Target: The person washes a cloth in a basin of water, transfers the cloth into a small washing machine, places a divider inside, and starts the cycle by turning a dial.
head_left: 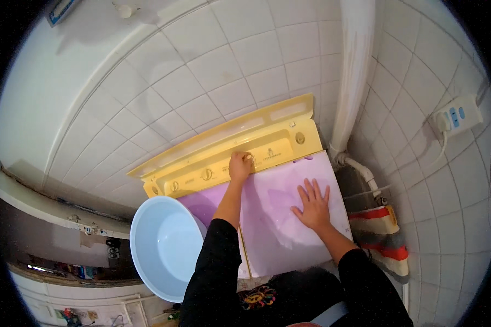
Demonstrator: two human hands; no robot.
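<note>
A washing machine with a yellow control panel and two pinkish-purple lids stands before me against the tiled wall. At the middle of the panel my left hand is closed, its fingers on a round yellow knob that they partly hide. Spread flat, my right hand rests on the right lid, which is down. More knobs show on the panel, one of them a round knob left of my hand. My left forearm covers part of the left lid.
A light blue basin sits at the left, overlapping the left lid. Behind the machine on the right rises a white pipe. A striped cloth hangs by the right side. A power socket with a plugged-in cord is on the right wall.
</note>
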